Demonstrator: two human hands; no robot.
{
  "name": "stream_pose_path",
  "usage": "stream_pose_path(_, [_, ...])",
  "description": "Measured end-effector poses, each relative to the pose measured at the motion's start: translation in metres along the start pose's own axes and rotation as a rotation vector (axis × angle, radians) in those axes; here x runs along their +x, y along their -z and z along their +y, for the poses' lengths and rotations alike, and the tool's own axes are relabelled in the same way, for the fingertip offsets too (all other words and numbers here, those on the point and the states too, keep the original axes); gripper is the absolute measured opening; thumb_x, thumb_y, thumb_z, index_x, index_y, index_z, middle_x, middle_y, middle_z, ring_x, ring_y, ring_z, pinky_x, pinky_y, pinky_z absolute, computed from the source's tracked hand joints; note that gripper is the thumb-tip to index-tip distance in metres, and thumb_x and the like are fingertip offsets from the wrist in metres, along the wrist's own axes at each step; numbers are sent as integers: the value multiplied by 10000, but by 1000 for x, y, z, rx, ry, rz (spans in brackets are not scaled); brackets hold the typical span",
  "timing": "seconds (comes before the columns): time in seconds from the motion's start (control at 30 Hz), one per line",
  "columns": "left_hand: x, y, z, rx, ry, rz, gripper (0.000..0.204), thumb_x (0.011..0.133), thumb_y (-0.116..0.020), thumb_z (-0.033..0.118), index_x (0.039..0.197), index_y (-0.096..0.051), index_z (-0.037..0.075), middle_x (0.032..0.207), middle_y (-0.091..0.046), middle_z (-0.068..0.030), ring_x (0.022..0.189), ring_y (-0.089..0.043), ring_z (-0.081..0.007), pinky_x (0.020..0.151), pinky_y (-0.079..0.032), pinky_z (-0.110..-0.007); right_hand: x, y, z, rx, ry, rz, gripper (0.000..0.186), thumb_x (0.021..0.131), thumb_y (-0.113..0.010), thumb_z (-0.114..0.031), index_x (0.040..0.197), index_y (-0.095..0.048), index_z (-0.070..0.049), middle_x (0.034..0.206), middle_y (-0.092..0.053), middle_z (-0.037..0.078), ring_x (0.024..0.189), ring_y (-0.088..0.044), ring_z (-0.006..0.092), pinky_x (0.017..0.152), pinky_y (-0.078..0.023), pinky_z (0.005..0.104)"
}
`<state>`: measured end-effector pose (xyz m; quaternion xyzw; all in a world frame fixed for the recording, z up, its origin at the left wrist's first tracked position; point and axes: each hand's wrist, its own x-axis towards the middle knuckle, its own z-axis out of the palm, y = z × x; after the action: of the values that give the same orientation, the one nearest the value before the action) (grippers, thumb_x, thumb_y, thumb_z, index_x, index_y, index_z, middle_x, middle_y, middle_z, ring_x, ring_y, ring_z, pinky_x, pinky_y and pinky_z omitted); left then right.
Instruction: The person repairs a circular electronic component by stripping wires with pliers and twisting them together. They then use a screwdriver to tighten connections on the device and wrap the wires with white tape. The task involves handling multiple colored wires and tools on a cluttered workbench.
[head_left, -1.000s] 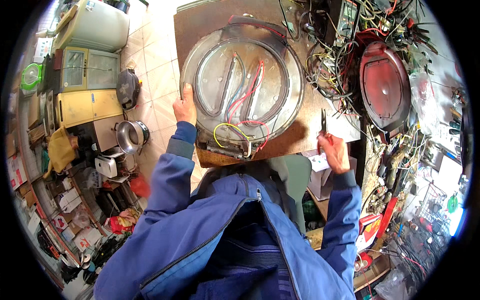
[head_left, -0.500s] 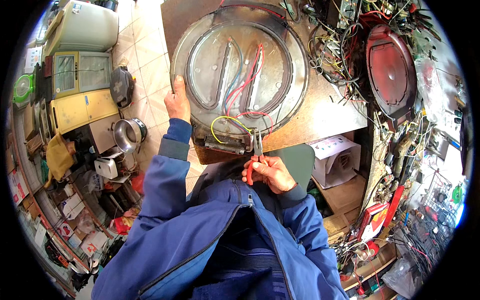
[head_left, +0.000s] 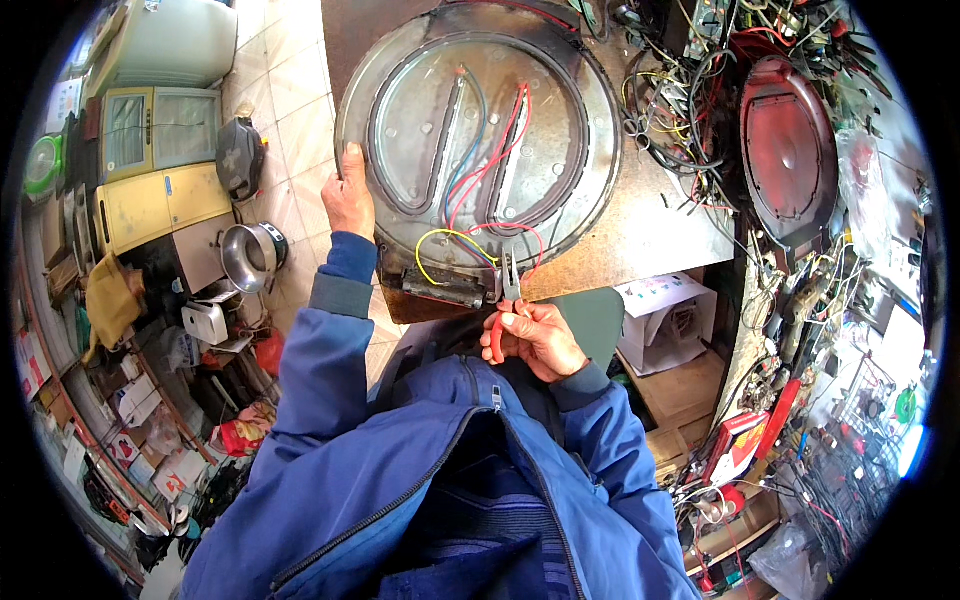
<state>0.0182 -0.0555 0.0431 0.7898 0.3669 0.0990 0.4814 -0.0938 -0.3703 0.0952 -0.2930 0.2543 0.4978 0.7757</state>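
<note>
A round, dull metal electric griddle half (head_left: 600, 150) lies with its inside up at the table's near edge. My left hand (head_left: 348, 200) is closed on its left rim, thumb on top; the other fingers are partly hidden beneath. My right hand (head_left: 540, 342) is closed around red-handled pliers (head_left: 498, 335), whose jaws reach the bracket at the griddle's near edge. Beside the jaws sits a dark hinge block (head_left: 440, 287). Red wires (head_left: 490, 165), a blue wire (head_left: 478, 140) and a yellow wire (head_left: 425, 245) run over the metal toward the pliers. Whether the jaws grip anything cannot be made out.
Tangled cables (head_left: 670, 110) and a dark red oval shell (head_left: 790, 150) crowd the right side. Under the brown table (head_left: 660, 225) stands a white box (head_left: 665, 325). On the left are a steel pot (head_left: 250, 258), a yellow cabinet (head_left: 150, 210) and cluttered shelves.
The pliers have turned slightly and their jaws look closer together at the bracket. My left hand keeps its hold on the rim. The whole view has shifted a little.
</note>
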Motion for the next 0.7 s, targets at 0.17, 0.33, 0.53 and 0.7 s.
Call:
stream_pose_path(0.17, [4,2,-2,87,32,-1,752,986,-606,629,918,-675,-117,801,-635,-176,803,-551,-266,812,-478,-419,-1,-8,0,74,-19,28,309,1025,-669,-196,1244,-583,3,1031,-717,163,895,-749,300,819,-625,445])
stream_pose_path(0.33, [-1,-1,4,34,8,54,759,983,-600,642,903,-680,-109,787,-627,-159,784,-544,-262,794,-477,-421,-1,-12,-3,90,-46,32,274,1024,-671,-197,1198,-603,3,1021,-716,157,878,-740,295,836,-622,454])
stream_pose_path(0.53, [1,1,-1,50,-6,34,768,985,-592,649,903,-681,-109,788,-625,-156,788,-543,-246,798,-474,-419,3,-7,-2,51,-22,-53,223,1033,-664,-222,1035,-635,0,858,-679,115,694,-660,216,649,-557,359])
stream_pose_path(0.7, [-2,0,3,45,-15,52,767,987,-589,643,922,-681,-116,803,-635,-171,796,-547,-255,805,-472,-421,3,-1,-11,-4,-56,-77,275,1027,-670,-239,963,-628,25,849,-661,148,674,-626,244,626,-525,368])
